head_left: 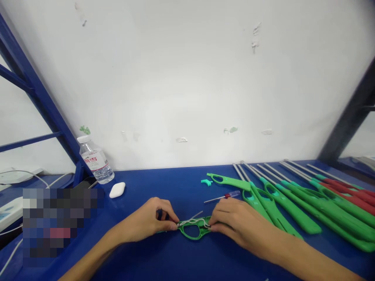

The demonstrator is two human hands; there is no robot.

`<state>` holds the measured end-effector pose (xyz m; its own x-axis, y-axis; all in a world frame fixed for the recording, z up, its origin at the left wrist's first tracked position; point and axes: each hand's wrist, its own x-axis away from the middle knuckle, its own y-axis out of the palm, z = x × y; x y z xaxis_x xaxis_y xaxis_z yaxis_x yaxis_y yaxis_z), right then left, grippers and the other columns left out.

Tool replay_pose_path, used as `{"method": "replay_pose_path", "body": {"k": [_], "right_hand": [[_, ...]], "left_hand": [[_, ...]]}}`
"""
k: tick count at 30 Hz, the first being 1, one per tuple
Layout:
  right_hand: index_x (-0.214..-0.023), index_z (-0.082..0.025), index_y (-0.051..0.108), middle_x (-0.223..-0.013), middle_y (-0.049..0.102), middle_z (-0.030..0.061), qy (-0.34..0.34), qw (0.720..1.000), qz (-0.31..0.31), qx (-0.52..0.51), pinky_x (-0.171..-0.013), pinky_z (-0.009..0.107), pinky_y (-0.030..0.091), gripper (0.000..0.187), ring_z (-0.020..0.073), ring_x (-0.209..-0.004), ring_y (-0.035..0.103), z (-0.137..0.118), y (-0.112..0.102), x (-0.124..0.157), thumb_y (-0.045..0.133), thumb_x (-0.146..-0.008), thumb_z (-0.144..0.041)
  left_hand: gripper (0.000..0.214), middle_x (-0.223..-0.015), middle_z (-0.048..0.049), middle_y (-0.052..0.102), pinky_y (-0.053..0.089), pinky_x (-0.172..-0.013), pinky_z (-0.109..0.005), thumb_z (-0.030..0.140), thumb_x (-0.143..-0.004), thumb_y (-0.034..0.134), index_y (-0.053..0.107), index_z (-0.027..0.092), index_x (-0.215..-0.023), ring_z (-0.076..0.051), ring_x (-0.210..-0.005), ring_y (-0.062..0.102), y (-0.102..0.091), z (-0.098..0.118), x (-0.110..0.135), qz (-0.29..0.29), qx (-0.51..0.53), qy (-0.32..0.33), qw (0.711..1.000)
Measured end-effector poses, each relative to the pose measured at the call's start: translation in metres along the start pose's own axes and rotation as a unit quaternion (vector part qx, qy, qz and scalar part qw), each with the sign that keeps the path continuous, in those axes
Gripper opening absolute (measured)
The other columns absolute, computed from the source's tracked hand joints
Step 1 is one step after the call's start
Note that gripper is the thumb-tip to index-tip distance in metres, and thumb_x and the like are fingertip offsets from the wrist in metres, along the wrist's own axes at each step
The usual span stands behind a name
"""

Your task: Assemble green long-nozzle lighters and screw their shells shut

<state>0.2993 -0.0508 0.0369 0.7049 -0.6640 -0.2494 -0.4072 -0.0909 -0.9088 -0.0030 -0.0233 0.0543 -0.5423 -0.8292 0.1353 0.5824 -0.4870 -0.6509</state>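
Note:
A green plastic handle shell with a loop opening lies on the blue table, thin white wires running across its top. My left hand pinches its left end with closed fingers. Closed on the right end of the shell is my right hand. Just behind my right hand lies a small screwdriver with a red and clear handle. A separate green handle half and a small teal plastic piece rest further back.
Several long green and red lighters with metal tubes lie in a row at the right. A water bottle and a white oval object stand at the back left. Blue shelf struts rise on both sides against the white wall.

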Motion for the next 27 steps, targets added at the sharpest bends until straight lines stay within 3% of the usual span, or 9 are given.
{"method": "replay_pose_path", "body": {"k": [11,17,23,27], "right_hand": [[-0.099,-0.025,0.076,-0.094,0.076,0.0005,-0.011,1.000,-0.004,0.022,-0.088,0.033,0.046,0.026,0.0197,-0.090,0.069,-0.004,-0.007,-0.002,0.053,-0.108,-0.034],[-0.102,-0.021,0.077,-0.092,0.078,0.0105,0.101,0.991,0.039,0.085,-0.078,0.040,0.048,0.045,0.0288,-0.088,0.072,0.019,-0.042,0.003,0.037,-0.111,-0.039],[-0.093,-0.029,0.081,-0.078,0.079,0.0019,0.143,0.986,-0.028,0.085,-0.061,0.033,0.048,0.020,0.0240,-0.071,0.073,0.038,-0.069,0.011,0.062,-0.098,-0.035],[-0.092,-0.029,0.079,-0.079,0.079,0.0019,0.163,0.981,-0.016,0.107,-0.061,0.034,0.047,0.015,0.0253,-0.073,0.073,0.041,-0.069,0.012,0.066,-0.096,-0.034]], "left_hand": [[0.024,-0.085,-0.0022,0.070,0.044,-0.062,-0.025,0.043,-0.081,0.083,0.083,0.020,-0.090,-0.015,-0.070,0.055,-0.002,0.004,0.001,-0.019,-0.001,-0.010,1.000],[0.025,-0.088,-0.0024,0.070,0.044,-0.064,-0.025,0.044,-0.082,0.081,0.083,0.021,-0.090,-0.015,-0.072,0.054,-0.002,0.007,0.002,-0.020,-0.014,-0.022,0.999],[0.026,-0.086,-0.0014,0.068,0.044,-0.065,-0.026,0.045,-0.084,0.078,0.082,0.023,-0.096,-0.017,-0.073,0.054,-0.002,0.010,0.002,-0.026,-0.030,-0.027,0.999],[0.025,-0.086,-0.0009,0.067,0.043,-0.065,-0.026,0.045,-0.085,0.076,0.081,0.024,-0.096,-0.016,-0.073,0.053,-0.002,0.010,0.002,-0.029,-0.037,-0.025,0.999]]}}
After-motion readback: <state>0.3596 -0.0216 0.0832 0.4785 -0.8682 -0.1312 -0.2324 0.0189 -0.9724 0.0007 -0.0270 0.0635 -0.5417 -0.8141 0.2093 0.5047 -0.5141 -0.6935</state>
